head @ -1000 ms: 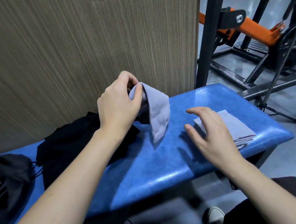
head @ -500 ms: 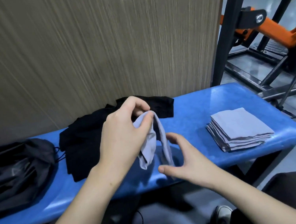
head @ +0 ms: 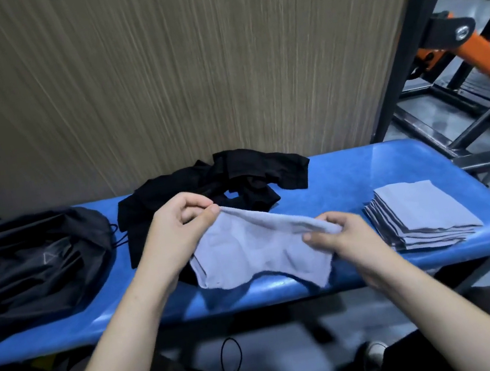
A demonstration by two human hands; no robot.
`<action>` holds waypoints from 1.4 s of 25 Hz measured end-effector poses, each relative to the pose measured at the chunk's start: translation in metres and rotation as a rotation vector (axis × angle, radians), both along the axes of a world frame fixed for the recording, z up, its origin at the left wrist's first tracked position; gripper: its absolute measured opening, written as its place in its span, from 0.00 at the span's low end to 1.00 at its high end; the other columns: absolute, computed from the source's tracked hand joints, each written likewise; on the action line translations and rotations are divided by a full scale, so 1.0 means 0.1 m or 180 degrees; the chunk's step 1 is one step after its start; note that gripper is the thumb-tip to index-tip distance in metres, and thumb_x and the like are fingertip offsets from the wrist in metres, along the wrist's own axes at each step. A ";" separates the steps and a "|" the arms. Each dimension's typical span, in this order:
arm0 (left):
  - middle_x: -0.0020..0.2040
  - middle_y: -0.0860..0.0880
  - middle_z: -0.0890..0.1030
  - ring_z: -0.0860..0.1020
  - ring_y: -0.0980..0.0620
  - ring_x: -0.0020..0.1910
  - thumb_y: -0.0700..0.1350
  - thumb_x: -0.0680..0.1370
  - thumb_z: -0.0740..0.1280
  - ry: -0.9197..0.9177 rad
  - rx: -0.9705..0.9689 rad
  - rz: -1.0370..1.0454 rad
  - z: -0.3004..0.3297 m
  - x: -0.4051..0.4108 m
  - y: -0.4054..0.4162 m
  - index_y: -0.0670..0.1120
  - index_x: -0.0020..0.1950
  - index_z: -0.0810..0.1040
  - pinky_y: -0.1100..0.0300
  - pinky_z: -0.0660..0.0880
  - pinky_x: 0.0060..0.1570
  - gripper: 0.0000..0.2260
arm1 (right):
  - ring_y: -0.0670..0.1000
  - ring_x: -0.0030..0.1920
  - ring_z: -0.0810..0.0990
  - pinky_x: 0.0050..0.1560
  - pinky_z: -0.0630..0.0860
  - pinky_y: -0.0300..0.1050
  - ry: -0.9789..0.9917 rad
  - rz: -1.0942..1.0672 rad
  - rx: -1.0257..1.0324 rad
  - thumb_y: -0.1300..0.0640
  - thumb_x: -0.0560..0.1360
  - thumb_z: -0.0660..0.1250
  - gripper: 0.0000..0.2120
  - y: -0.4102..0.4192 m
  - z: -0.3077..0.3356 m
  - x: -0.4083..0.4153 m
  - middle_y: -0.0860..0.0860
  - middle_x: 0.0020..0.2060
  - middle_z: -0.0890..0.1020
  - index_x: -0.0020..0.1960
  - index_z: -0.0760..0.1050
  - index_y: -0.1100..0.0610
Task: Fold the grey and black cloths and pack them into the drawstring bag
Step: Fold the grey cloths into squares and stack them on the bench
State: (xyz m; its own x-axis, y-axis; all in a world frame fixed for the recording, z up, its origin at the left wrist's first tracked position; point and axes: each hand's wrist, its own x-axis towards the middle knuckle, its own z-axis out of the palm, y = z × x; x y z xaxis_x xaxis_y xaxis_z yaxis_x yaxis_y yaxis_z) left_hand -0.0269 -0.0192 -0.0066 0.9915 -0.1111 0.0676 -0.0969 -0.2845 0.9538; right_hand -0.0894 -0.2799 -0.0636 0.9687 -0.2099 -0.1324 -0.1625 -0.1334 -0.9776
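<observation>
I hold one grey cloth (head: 257,253) stretched between both hands above the front half of the blue bench (head: 362,168). My left hand (head: 178,236) pinches its upper corner between thumb and curled fingers at about ten o'clock from the cloth's middle, and my right hand (head: 337,235) pinches the opposite end of the same top edge at about three o'clock. The top edge runs taut from hand to hand, sloping down toward my right, while the rest of the cloth hangs below it, its lower corners drooping toward the front lip of the bench.

Beyond my left hand, at twelve o'clock from the grey cloth, the black cloths (head: 221,182) lie in a crumpled heap against the wood-grain wall panel (head: 187,66). At three o'clock from my right hand, just beside it, the stack of folded grey cloths (head: 419,213) sits square on the bench. At nine o'clock, at the far left end of the bench, the black drawstring bag (head: 32,258) lies slumped on its side, its cord trailing toward the black heap.

To the upper right, past the bench, stands a dark metal frame with an orange gym machine arm (head: 478,55)
</observation>
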 end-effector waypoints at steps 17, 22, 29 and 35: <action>0.59 0.52 0.72 0.77 0.51 0.49 0.47 0.79 0.69 -0.0332 0.2276 -0.0252 -0.82 0.04 -0.18 0.51 0.67 0.69 0.56 0.74 0.49 0.18 | 0.56 0.43 0.78 0.39 0.68 0.47 0.0336 -0.0715 -0.1940 0.59 0.75 0.69 0.20 -0.34 -0.30 0.17 0.50 0.39 0.78 0.65 0.67 0.57; 0.60 0.49 0.72 0.78 0.46 0.55 0.65 0.77 0.65 0.0066 0.3091 -0.0189 -0.71 -0.14 -0.21 0.51 0.69 0.64 0.54 0.73 0.47 0.28 | 0.59 0.55 0.79 0.48 0.71 0.51 0.0665 -0.0649 -0.2809 0.47 0.76 0.65 0.21 -0.39 -0.20 0.02 0.53 0.52 0.82 0.65 0.66 0.53; 0.59 0.51 0.72 0.75 0.48 0.58 0.59 0.74 0.72 0.0132 0.2857 -0.0345 -0.77 -0.24 -0.29 0.53 0.68 0.65 0.56 0.72 0.49 0.28 | 0.58 0.53 0.80 0.47 0.73 0.50 0.0814 -0.0303 -0.2614 0.55 0.72 0.68 0.26 -0.40 -0.22 0.02 0.52 0.53 0.80 0.67 0.65 0.54; 0.58 0.51 0.68 0.75 0.57 0.44 0.42 0.72 0.74 0.0338 0.1387 -0.0045 -0.83 -0.15 -0.30 0.54 0.64 0.70 0.62 0.73 0.43 0.24 | 0.54 0.40 0.75 0.39 0.71 0.46 0.0143 -0.0836 -0.1236 0.71 0.68 0.66 0.24 -0.40 -0.26 0.10 0.51 0.40 0.73 0.60 0.71 0.54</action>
